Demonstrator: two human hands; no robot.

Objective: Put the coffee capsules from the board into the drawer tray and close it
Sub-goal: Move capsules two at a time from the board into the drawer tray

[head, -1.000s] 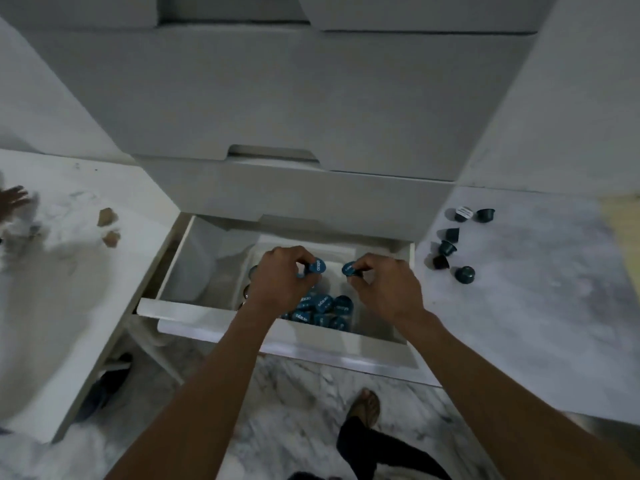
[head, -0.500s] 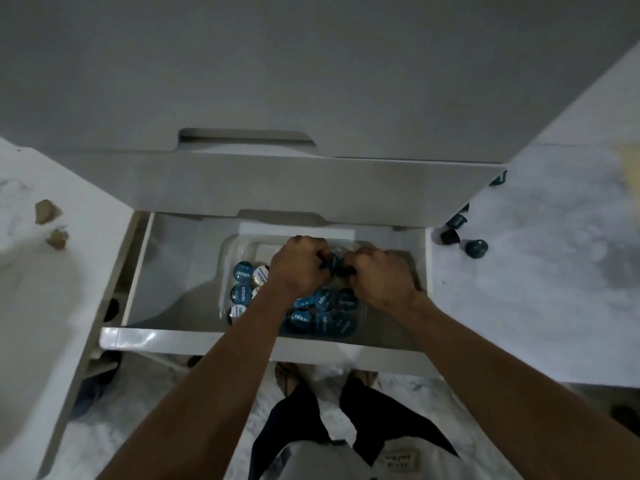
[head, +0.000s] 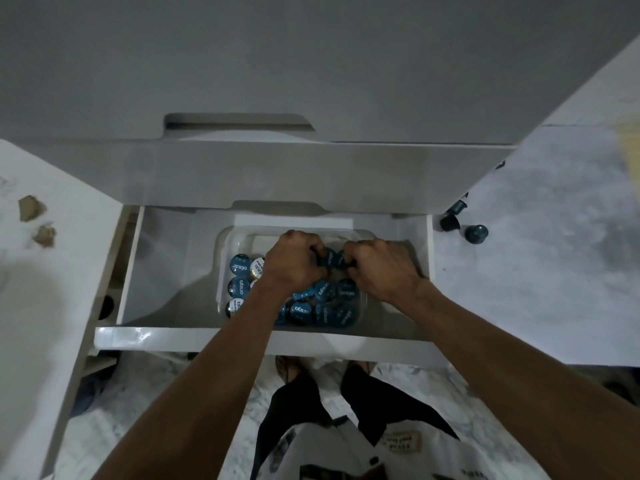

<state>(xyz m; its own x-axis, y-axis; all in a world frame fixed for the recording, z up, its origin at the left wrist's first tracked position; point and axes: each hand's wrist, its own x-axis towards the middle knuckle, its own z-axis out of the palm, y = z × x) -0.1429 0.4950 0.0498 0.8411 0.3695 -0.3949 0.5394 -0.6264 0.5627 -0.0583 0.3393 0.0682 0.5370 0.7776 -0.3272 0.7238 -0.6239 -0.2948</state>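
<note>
1. The drawer (head: 221, 336) looks like smooth white laminate with a slight sheen on its front lip.
2. The tray (head: 221, 244) is clear glossy plastic.
3. The capsules (head: 325, 291) have shiny blue foil tops.
4. The board (head: 554, 271) looks like matt marble-pattern stone.

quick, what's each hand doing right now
Left hand: fingers curled round a coffee capsule over the tray.
Right hand: pinching another capsule there.

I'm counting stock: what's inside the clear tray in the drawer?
The tray holds many blue-lidded capsules and a few white-lidded ones. The left hand and right hand cover its middle, so no full count is possible.
</note>
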